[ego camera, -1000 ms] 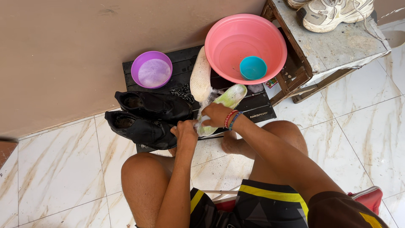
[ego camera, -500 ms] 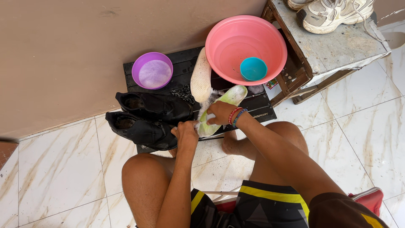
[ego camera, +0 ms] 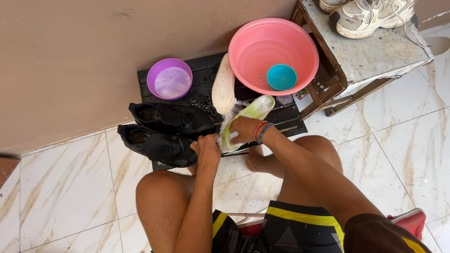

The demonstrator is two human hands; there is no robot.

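A soapy pale-green shoe insole (ego camera: 251, 114) is held over a black slatted platform (ego camera: 286, 119) set against the wall. The right hand (ego camera: 242, 130), with red and blue bracelets (ego camera: 260, 131) at its wrist, is closed around the near end of the insole, so that the far end points up toward the pink basin (ego camera: 262, 49). The left hand (ego camera: 206, 149) is clenched just beside the right one, at the near edge of the insole; whether something small is gripped inside it cannot be told, since the fingers are turned away from the camera. White suds are seen on the platform where the insole is held. A second, cream-coloured insole (ego camera: 223, 88) is laid on the platform between the pink basin and a purple bowl (ego camera: 169, 78) of cloudy liquid. A small teal cup (ego camera: 281, 77) is seen standing inside the pink basin. Two black shoes (ego camera: 164, 133) are placed side by side to the left of the hands, partly on the platform and partly on the marble floor tiles (ego camera: 61, 187), and a dark tangle of laces (ego camera: 202, 104) is seen just beyond them. To the right, a worn wooden stool (ego camera: 375, 56) is seen, on which a white sneaker (ego camera: 372, 16) is rested.
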